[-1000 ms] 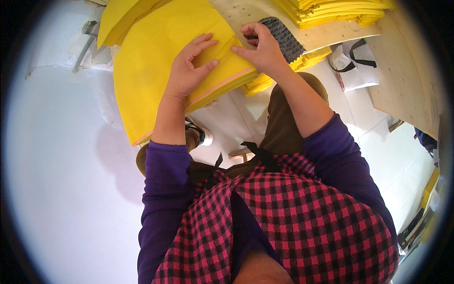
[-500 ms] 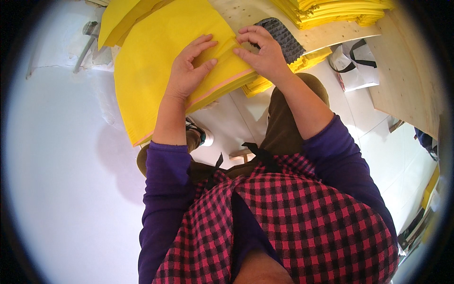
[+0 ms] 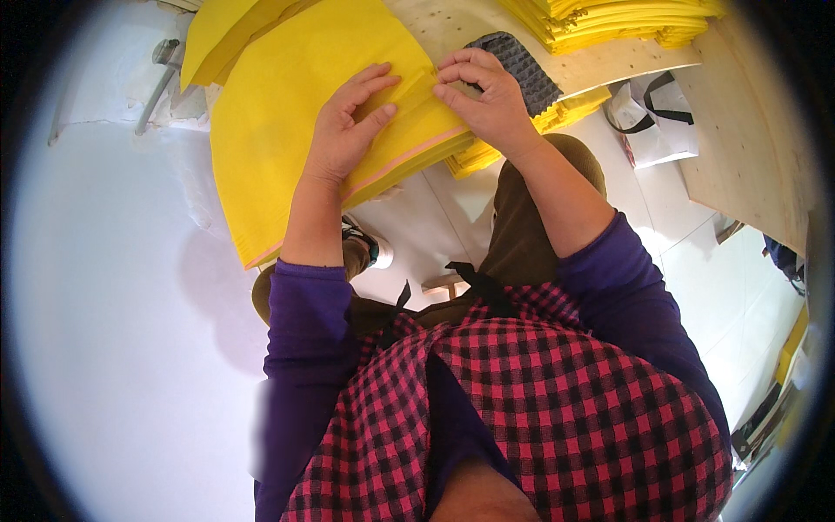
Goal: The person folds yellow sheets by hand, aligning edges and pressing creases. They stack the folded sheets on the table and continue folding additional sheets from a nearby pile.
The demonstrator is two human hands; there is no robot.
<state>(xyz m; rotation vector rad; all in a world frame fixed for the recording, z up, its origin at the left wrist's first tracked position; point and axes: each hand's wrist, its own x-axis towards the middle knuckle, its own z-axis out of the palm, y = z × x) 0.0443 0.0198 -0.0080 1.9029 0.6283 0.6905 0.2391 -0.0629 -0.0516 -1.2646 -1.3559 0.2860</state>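
A stack of yellow fabric sheets (image 3: 270, 113), with a pinkish-orange line along its near edge, lies in front of me over the table's edge. My left hand (image 3: 352, 126) rests on the top sheet with its fingers spread and the thumb apart. At the sheet's right edge, my right hand (image 3: 487, 96) has its fingers curled and the thumb close to the fingertips, pinching a slightly raised bit of the fabric. A dark grey quilted pad (image 3: 526, 74) lies just beyond the right hand, partly hidden by it.
More yellow fabric stacks (image 3: 626, 26) lie on the wooden table (image 3: 591, 74) at the far right. Below the pad are other yellow pieces (image 3: 570, 109). A white bag (image 3: 661, 130) with black handles stands on the floor beside a wooden board (image 3: 748, 148). A white wall (image 3: 122, 304) is at left.
My right thumb has drawn in toward its fingertips at the sheet's edge. The left thumb has shifted slightly; the stack stays in place.
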